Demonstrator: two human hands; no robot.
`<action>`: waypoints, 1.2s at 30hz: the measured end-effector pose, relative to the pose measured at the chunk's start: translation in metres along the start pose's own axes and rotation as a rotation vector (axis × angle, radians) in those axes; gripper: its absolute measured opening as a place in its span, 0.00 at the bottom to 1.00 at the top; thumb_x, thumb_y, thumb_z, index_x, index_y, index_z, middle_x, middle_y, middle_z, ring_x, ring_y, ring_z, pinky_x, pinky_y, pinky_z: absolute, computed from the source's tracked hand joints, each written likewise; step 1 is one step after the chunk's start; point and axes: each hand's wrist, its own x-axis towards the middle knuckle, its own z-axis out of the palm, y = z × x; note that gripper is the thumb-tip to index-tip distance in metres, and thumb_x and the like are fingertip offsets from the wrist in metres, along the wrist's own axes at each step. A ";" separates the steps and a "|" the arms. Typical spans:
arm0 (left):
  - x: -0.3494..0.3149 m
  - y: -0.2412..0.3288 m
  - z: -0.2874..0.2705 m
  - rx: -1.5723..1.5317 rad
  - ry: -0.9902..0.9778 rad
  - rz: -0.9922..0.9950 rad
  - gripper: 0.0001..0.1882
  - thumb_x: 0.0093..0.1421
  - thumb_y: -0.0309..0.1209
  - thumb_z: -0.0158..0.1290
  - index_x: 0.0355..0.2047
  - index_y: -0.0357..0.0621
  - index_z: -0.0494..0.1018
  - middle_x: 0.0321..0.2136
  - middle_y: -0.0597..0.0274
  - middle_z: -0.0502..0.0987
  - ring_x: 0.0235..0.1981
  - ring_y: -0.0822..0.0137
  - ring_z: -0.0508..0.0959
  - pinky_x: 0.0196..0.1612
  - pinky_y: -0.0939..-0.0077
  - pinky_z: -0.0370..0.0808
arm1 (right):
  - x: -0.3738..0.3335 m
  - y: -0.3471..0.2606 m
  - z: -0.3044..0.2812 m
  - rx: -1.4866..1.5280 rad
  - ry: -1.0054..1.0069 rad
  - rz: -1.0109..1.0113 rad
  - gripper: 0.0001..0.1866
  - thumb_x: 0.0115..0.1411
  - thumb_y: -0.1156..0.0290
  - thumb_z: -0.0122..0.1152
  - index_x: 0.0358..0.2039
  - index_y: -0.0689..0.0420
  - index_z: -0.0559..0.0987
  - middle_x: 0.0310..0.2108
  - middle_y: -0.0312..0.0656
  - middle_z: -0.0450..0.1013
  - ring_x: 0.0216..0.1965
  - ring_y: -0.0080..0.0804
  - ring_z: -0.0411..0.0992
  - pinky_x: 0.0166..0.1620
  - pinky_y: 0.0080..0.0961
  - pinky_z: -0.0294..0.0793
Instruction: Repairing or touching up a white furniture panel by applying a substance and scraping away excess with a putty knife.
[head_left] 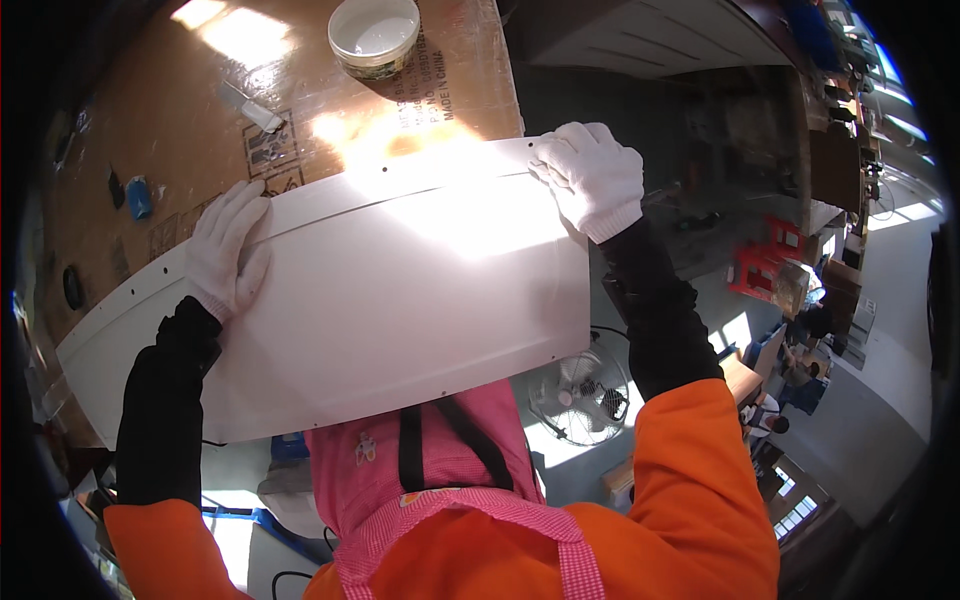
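A long white panel (pixel 400 310) with small holes along its edges lies across the front of the table and reaches over its near edge towards my body. My left hand (pixel 226 250), in a white knit glove, rests on the panel's left part. Its fingers stretch towards the far edge and the thumb stands apart. At the far right corner, my gloved right hand (pixel 592 182) is closed round the panel's edge, its fingers curled. The panel hides part of the tabletop under it. Bright sunlight washes out a patch of its surface.
Brown cardboard (pixel 330 110) covers the tabletop. On it are a tub (pixel 374 70) with a whitish inside, a white-handled tool (pixel 252 108), a small blue object (pixel 138 198) and a dark ring (pixel 72 288). A fan (pixel 580 398) and red stools (pixel 765 265) stand lower down; people sit far right.
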 end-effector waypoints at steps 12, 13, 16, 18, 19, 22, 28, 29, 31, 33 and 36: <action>-0.003 -0.004 0.003 0.003 -0.018 -0.011 0.29 0.57 0.30 0.57 0.61 0.44 0.69 0.64 0.49 0.71 0.66 0.43 0.69 0.68 0.50 0.65 | 0.004 -0.013 0.006 -0.089 -0.065 0.000 0.10 0.48 0.65 0.77 0.30 0.43 0.82 0.32 0.25 0.76 0.36 0.31 0.78 0.33 0.34 0.79; -0.003 -0.003 0.000 0.010 -0.013 -0.011 0.29 0.57 0.30 0.57 0.61 0.44 0.69 0.64 0.49 0.71 0.66 0.43 0.69 0.68 0.50 0.65 | -0.001 -0.002 0.006 -0.050 -0.026 0.020 0.10 0.49 0.65 0.76 0.30 0.43 0.82 0.32 0.25 0.76 0.37 0.32 0.78 0.34 0.34 0.79; -0.001 -0.001 -0.002 0.008 -0.010 -0.014 0.29 0.57 0.30 0.57 0.61 0.44 0.69 0.64 0.49 0.71 0.66 0.43 0.69 0.67 0.50 0.65 | -0.020 0.033 -0.012 -0.097 -0.090 0.110 0.10 0.50 0.65 0.76 0.31 0.43 0.82 0.34 0.26 0.78 0.40 0.34 0.79 0.35 0.34 0.80; 0.002 0.000 -0.001 -0.005 -0.009 -0.009 0.29 0.57 0.30 0.57 0.61 0.43 0.69 0.64 0.49 0.71 0.66 0.43 0.69 0.67 0.50 0.65 | -0.029 0.052 -0.011 -0.176 -0.086 0.102 0.10 0.50 0.65 0.76 0.32 0.44 0.83 0.34 0.26 0.78 0.40 0.32 0.79 0.35 0.35 0.79; 0.002 0.000 -0.002 0.001 -0.010 -0.008 0.29 0.57 0.30 0.57 0.61 0.43 0.69 0.64 0.48 0.71 0.66 0.43 0.69 0.67 0.50 0.65 | -0.019 0.041 -0.014 -0.171 -0.083 0.098 0.10 0.50 0.65 0.76 0.32 0.44 0.83 0.34 0.26 0.78 0.40 0.32 0.79 0.35 0.35 0.79; -0.009 -0.002 -0.003 0.016 -0.024 -0.027 0.29 0.57 0.30 0.57 0.61 0.43 0.69 0.64 0.48 0.71 0.66 0.43 0.69 0.67 0.50 0.65 | 0.017 -0.020 -0.014 0.014 0.026 -0.015 0.10 0.50 0.64 0.76 0.33 0.44 0.84 0.36 0.25 0.78 0.41 0.31 0.78 0.36 0.37 0.78; -0.001 -0.001 -0.002 -0.002 -0.012 -0.018 0.29 0.57 0.30 0.57 0.60 0.43 0.70 0.64 0.48 0.71 0.66 0.43 0.69 0.68 0.50 0.64 | -0.019 0.044 0.000 -0.009 -0.020 0.210 0.08 0.53 0.65 0.75 0.33 0.46 0.85 0.33 0.29 0.78 0.37 0.38 0.77 0.39 0.37 0.79; 0.001 -0.001 0.000 -0.001 -0.020 -0.017 0.29 0.57 0.30 0.57 0.60 0.43 0.70 0.64 0.48 0.71 0.66 0.43 0.69 0.68 0.50 0.64 | -0.026 0.063 -0.003 -0.084 -0.080 0.261 0.06 0.54 0.63 0.74 0.32 0.44 0.85 0.34 0.29 0.78 0.37 0.37 0.77 0.38 0.36 0.80; -0.003 -0.003 0.000 0.006 -0.021 -0.022 0.29 0.57 0.31 0.57 0.60 0.43 0.70 0.64 0.47 0.71 0.66 0.43 0.69 0.68 0.50 0.64 | -0.017 0.061 -0.013 -0.057 -0.128 0.413 0.07 0.58 0.59 0.72 0.34 0.44 0.85 0.36 0.31 0.78 0.37 0.41 0.78 0.40 0.39 0.80; -0.008 -0.004 0.001 0.004 -0.029 -0.018 0.29 0.57 0.31 0.56 0.60 0.43 0.70 0.64 0.47 0.71 0.66 0.42 0.69 0.68 0.50 0.64 | -0.001 0.040 -0.013 0.209 -0.069 0.508 0.08 0.58 0.59 0.72 0.36 0.45 0.85 0.37 0.33 0.78 0.38 0.43 0.79 0.41 0.39 0.80; -0.005 -0.005 0.004 0.012 -0.017 -0.013 0.29 0.58 0.32 0.56 0.61 0.43 0.69 0.64 0.47 0.71 0.66 0.42 0.69 0.68 0.50 0.64 | 0.009 0.018 0.001 0.446 0.004 0.550 0.10 0.59 0.59 0.70 0.37 0.47 0.84 0.38 0.39 0.78 0.40 0.47 0.79 0.44 0.41 0.79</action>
